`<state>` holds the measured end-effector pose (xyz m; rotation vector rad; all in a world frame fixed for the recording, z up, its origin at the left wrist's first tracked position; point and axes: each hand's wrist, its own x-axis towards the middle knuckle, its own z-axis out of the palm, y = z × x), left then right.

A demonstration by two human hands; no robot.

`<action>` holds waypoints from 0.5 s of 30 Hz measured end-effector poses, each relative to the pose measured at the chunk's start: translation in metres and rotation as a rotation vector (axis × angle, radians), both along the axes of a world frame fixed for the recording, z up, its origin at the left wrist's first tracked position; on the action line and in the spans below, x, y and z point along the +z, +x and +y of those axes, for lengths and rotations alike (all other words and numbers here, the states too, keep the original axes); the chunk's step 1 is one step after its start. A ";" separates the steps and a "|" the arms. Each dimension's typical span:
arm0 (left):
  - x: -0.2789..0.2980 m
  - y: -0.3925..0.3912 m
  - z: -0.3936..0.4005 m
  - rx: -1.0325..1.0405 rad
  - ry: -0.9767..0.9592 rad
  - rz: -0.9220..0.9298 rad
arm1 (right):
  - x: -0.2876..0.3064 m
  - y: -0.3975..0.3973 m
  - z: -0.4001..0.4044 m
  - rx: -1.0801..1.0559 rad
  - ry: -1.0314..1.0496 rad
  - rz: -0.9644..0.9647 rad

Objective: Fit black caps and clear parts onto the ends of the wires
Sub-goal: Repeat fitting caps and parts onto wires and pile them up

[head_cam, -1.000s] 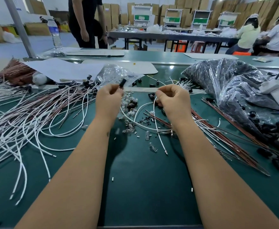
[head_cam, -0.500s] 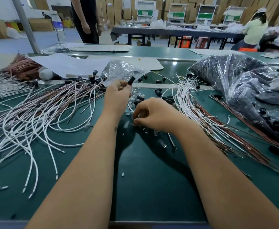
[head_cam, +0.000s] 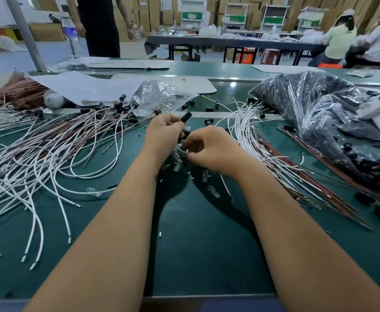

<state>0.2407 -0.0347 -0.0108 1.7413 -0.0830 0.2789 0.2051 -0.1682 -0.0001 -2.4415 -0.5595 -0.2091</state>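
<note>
I see a black cap (head_cam: 186,115) pinched at the tips of my left hand (head_cam: 164,131), poking up past the grip. My right hand (head_cam: 209,149) sits just beside it, fingers curled low over a heap of clear parts (head_cam: 177,157) on the green worktop (head_cam: 207,244); whether that grip pinches one, I cannot tell. The parts look glassy and small. White wires (head_cam: 38,167) loop at left, more wires (head_cam: 252,140) fan at right, beside a crinkled bag (head_cam: 315,104) of dark caps.

The right hand (head_cam: 209,149) covers whatever its curled fingertips pinch; the clear parts (head_cam: 177,157) beneath both hands blur together, and the wires (head_cam: 15,176) left of them run off-frame.
</note>
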 end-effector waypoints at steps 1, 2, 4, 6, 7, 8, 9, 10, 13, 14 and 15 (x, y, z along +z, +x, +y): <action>0.000 -0.001 0.000 -0.005 -0.011 -0.003 | -0.001 0.002 -0.002 -0.027 0.063 0.005; 0.001 -0.002 0.001 -0.011 -0.025 -0.006 | -0.001 0.003 -0.005 -0.051 0.122 0.008; 0.002 -0.003 0.002 -0.029 -0.057 -0.012 | -0.002 0.007 -0.010 -0.102 0.257 0.028; 0.002 -0.003 0.003 -0.050 -0.080 -0.005 | -0.002 0.011 -0.016 -0.138 0.444 0.079; 0.003 -0.003 0.003 -0.061 -0.081 0.002 | -0.003 0.012 -0.018 -0.144 0.546 0.110; 0.003 -0.003 0.002 -0.072 -0.076 0.007 | -0.003 0.013 -0.021 -0.144 0.643 0.141; 0.003 -0.002 0.002 -0.085 -0.068 0.008 | -0.003 0.013 -0.022 -0.141 0.728 0.167; 0.003 -0.002 0.001 -0.100 -0.057 0.008 | -0.003 0.014 -0.023 -0.140 0.798 0.185; 0.004 -0.003 0.000 -0.139 -0.016 0.006 | -0.003 0.016 -0.025 -0.165 0.922 0.179; 0.003 -0.003 0.000 -0.143 -0.008 0.007 | -0.003 0.016 -0.025 -0.177 0.939 0.164; 0.003 -0.003 0.001 -0.145 0.002 0.008 | -0.002 0.017 -0.026 -0.190 0.943 0.150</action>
